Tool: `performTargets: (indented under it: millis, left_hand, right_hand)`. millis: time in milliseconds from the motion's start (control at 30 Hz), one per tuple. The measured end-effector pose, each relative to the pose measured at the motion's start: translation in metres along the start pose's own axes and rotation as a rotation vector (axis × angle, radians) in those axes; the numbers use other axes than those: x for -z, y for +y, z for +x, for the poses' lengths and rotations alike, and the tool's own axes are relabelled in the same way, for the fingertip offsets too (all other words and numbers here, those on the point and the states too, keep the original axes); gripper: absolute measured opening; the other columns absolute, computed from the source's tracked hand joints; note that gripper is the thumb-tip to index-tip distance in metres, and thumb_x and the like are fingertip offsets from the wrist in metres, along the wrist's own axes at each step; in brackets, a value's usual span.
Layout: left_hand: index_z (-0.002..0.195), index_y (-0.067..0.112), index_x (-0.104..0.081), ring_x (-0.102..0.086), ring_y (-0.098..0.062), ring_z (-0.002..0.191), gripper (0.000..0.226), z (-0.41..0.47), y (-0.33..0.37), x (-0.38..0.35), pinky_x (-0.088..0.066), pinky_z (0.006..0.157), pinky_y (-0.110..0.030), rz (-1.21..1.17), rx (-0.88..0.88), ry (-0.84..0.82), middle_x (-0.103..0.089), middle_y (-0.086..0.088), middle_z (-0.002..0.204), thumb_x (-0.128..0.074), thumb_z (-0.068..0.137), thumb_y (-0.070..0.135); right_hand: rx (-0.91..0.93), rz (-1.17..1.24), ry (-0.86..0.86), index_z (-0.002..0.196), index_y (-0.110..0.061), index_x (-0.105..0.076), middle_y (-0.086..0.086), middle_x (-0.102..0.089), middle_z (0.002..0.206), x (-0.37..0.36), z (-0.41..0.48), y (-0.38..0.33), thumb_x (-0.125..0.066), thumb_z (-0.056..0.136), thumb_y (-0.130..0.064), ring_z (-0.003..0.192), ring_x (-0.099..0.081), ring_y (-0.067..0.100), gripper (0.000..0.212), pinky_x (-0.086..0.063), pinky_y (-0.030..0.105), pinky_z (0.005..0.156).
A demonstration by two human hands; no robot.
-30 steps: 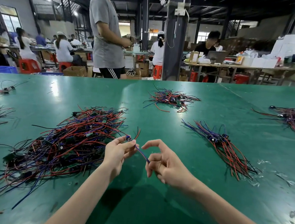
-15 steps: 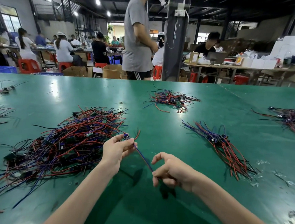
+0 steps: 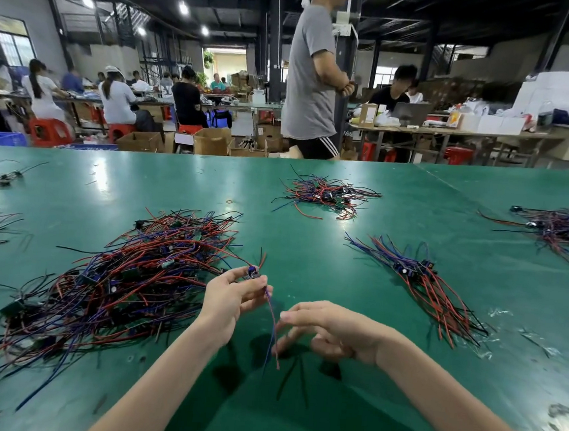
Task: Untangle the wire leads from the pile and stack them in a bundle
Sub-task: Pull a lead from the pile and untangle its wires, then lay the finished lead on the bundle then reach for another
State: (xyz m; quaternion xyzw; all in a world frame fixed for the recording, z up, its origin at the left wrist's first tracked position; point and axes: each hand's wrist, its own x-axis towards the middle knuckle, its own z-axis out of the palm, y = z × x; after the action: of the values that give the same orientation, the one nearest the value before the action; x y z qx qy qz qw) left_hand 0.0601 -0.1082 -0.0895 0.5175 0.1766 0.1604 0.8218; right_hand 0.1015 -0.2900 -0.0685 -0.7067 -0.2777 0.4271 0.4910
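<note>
One wire lead [image 3: 269, 320] is up off the green table [image 3: 293, 415], and the left hand [image 3: 231, 300] has it by the head. Thumb and fingertips are clamped on the small module [image 3: 253, 274] at its top end, and the red and blue tails hang straight down toward six o'clock. Holding it high by the module looks deliberate, since gravity lets the strands drop free of the pile [image 3: 126, 277] sprawled at nine o'clock of the hands. Only a strand or two at the top trails back that way. The right hand [image 3: 338, 333] sits at three o'clock of the dangling tails, holding nothing, its fingers [image 3: 298, 311] straight and loosely spread. The tips are just beside the strands, but motion blur hides whether they actually touch. It looks placed to comb the tails straight or take the lead over. The neat bundle [image 3: 421, 282] waits at two o'clock, well apart, with its modules lined up together. That is the likely destination for this one.
</note>
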Motion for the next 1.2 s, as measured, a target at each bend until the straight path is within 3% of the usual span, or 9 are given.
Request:
performTargets:
  millis: [133,300,467,633,800,867,933,1067,1200]
  left_hand:
    - [0.096,0.003,-0.059,-0.068,-0.018,0.056,0.022,-0.004,-0.009,-0.008,-0.055,0.052,-0.024,0.052,0.014,-0.047,-0.067,-0.007,0.067,-0.067,0.079,-0.009]
    - [0.094,0.007,-0.062,-0.067,-0.017,0.061,0.022,-0.007,-0.016,-0.012,-0.055,0.055,-0.025,0.089,0.004,-0.093,-0.067,-0.009,0.074,-0.071,0.077,-0.004]
    - [0.111,0.006,-0.060,-0.070,-0.017,0.070,0.038,-0.008,-0.014,-0.013,-0.057,0.059,-0.028,0.105,0.039,-0.218,-0.072,-0.011,0.084,-0.072,0.074,0.002]
    - [0.119,0.012,-0.056,-0.071,-0.016,0.083,0.057,-0.010,-0.014,-0.015,-0.056,0.061,-0.029,0.159,0.091,-0.334,-0.073,-0.010,0.104,-0.074,0.065,0.016]
    - [0.118,0.006,-0.058,-0.070,-0.018,0.079,0.039,-0.011,-0.011,-0.015,-0.057,0.061,-0.031,0.156,0.097,-0.311,-0.073,-0.011,0.100,-0.066,0.081,0.013]
    - [0.117,0.005,-0.059,-0.069,-0.018,0.077,0.029,-0.012,-0.011,-0.015,-0.057,0.061,-0.032,0.165,0.102,-0.308,-0.073,-0.012,0.093,-0.059,0.089,0.012]
    - [0.117,0.004,-0.059,-0.069,-0.019,0.074,0.027,-0.013,-0.012,-0.015,-0.057,0.060,-0.031,0.174,0.104,-0.316,-0.072,-0.012,0.086,-0.056,0.092,0.012]
    - [0.118,0.003,-0.059,-0.067,-0.019,0.071,0.026,-0.013,-0.013,-0.017,-0.057,0.059,-0.031,0.188,0.091,-0.321,-0.069,-0.012,0.081,-0.052,0.094,0.011]
    - [0.115,0.002,-0.060,-0.067,-0.020,0.069,0.024,-0.011,-0.013,-0.015,-0.056,0.058,-0.031,0.128,0.091,-0.301,-0.069,-0.014,0.079,-0.051,0.094,0.010]
  right_hand:
    - [0.108,0.095,0.180,0.083,-0.016,-0.065,0.009,-0.073,0.094,0.000,0.006,0.003,-0.062,0.089,-0.029,0.030,-0.026,0.004,0.015,-0.016,0.015,0.031]
    - [0.128,0.178,0.285,0.083,-0.010,-0.064,0.012,-0.072,0.080,-0.003,0.013,0.010,-0.065,0.088,-0.016,0.029,-0.026,0.004,0.008,-0.013,0.014,0.034]
    - [0.151,0.187,0.381,0.078,-0.008,-0.062,0.010,-0.067,0.068,-0.001,0.016,0.010,-0.064,0.086,-0.006,0.029,-0.030,0.005,0.009,-0.017,0.013,0.033]
    - [0.238,0.213,0.657,0.083,-0.005,-0.060,0.005,-0.066,0.059,0.037,0.013,-0.001,-0.061,0.088,-0.001,0.028,-0.027,0.004,0.006,-0.017,0.012,0.031]
    - [0.271,0.126,1.024,0.085,-0.001,-0.064,0.001,-0.064,0.061,0.107,-0.008,0.000,-0.061,0.088,-0.003,0.033,-0.041,0.002,0.004,-0.032,0.015,0.035]
    - [0.158,-0.105,1.217,0.082,-0.003,-0.070,0.000,-0.065,0.060,0.134,-0.020,0.012,-0.064,0.085,-0.007,0.058,-0.058,0.012,0.008,-0.042,0.021,0.058]
    - [-0.074,-0.342,1.300,0.071,-0.007,-0.073,0.008,-0.068,0.069,0.152,-0.034,0.027,-0.064,0.081,-0.010,0.075,-0.059,0.026,0.014,-0.038,0.026,0.065]
    - [-0.363,-0.468,1.283,0.070,-0.006,-0.072,0.017,-0.068,0.081,0.156,-0.038,0.040,-0.060,0.074,-0.004,0.080,-0.061,0.033,0.013,-0.045,0.027,0.066]
    - [-0.391,-0.598,1.321,0.083,-0.009,-0.072,0.019,-0.066,0.092,0.147,-0.031,0.037,-0.058,0.075,-0.005,0.086,-0.062,0.035,0.016,-0.050,0.034,0.075]
